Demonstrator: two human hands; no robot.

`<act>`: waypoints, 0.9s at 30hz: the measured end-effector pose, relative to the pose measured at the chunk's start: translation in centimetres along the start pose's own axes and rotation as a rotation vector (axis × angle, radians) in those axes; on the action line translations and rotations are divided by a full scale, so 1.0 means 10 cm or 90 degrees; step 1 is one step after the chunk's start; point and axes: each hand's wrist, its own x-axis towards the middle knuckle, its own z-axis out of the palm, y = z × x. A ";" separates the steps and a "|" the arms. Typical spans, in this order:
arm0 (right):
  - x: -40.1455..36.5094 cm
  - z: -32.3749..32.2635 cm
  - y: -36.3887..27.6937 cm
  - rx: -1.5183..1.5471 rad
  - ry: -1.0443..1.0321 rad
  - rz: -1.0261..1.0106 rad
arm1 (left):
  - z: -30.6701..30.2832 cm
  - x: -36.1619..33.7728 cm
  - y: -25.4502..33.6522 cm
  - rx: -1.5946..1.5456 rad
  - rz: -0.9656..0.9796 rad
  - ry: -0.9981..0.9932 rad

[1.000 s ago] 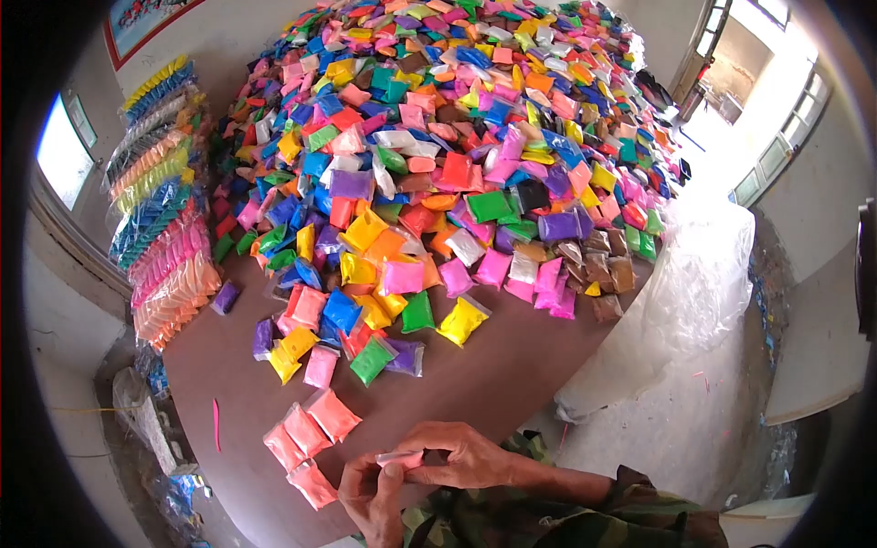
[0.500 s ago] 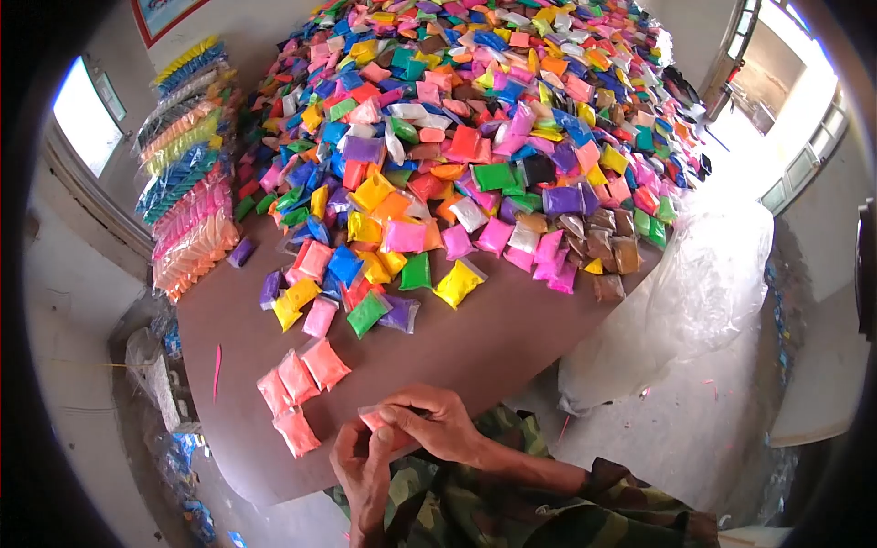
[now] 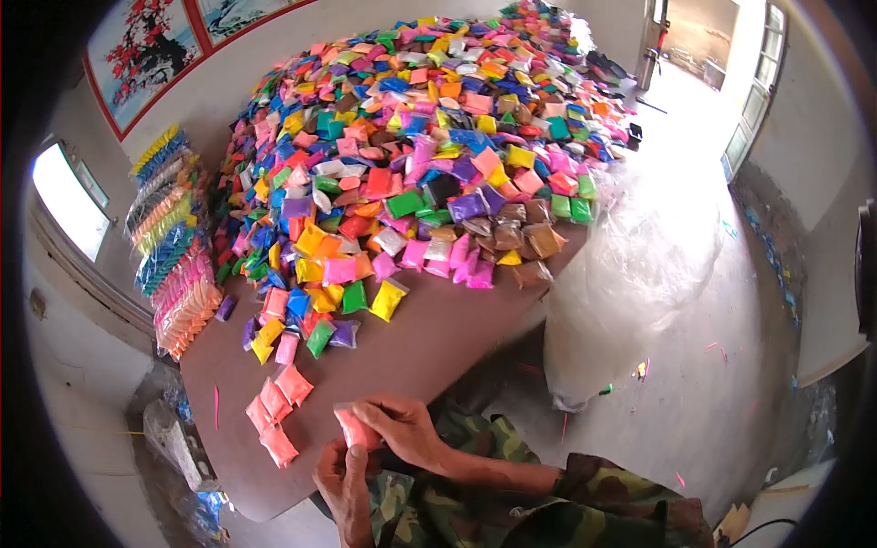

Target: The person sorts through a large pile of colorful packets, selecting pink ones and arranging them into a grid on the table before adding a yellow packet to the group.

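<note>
Between my two hands is a small clear packet with coral-pink filling (image 3: 354, 429), held at the near edge of the brown table (image 3: 402, 342). My right hand (image 3: 408, 433) pinches its upper part between thumb and fingers. My left hand (image 3: 344, 486) grips the lower end, thumb upright against it. Just left of the hands lie several matching coral packets (image 3: 275, 400) close together, one of them (image 3: 279, 447) nearer to me.
A large heap of multicoloured packets (image 3: 402, 183) covers the far table. Rows of sorted packets (image 3: 178, 265) are stacked at the left. A big clear plastic bag (image 3: 621, 301) hangs at the right edge. A thin pink strip (image 3: 216, 407) lies near the left edge.
My view has tilted up and turned, so the heap sits lower and further left. The coral packet shows more fully between my hands, which still hold it.
</note>
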 end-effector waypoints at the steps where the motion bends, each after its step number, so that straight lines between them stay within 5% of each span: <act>1: 0.00 -0.02 0.03 0.036 0.005 0.027 | -0.01 -0.06 -0.01 0.021 -0.014 -0.010; 4: -0.11 0.04 0.14 0.066 -0.028 -0.045 | -0.11 -0.15 -0.14 0.031 -0.021 -0.002; 8: -0.10 0.03 0.06 0.081 -0.181 0.118 | -0.30 -0.19 -0.36 0.092 -0.027 0.026; 14: -0.06 0.09 0.32 0.234 -0.248 -0.005 | -0.36 -0.22 -0.44 0.079 -0.026 0.032; 18: -0.15 0.17 0.33 0.175 -0.094 0.067 | -0.32 -0.26 -0.29 0.087 -0.032 0.020; 21: -0.12 0.07 0.39 0.238 -0.188 0.115 | -0.34 -0.32 -0.18 0.000 -0.091 -0.001; 23: -0.19 0.18 0.29 0.212 -0.041 0.201 | -0.45 -0.33 -0.38 -0.042 -0.115 -0.016; 27: -0.05 0.14 0.36 0.229 0.014 0.164 | -0.50 -0.38 -0.48 -0.203 -0.168 0.009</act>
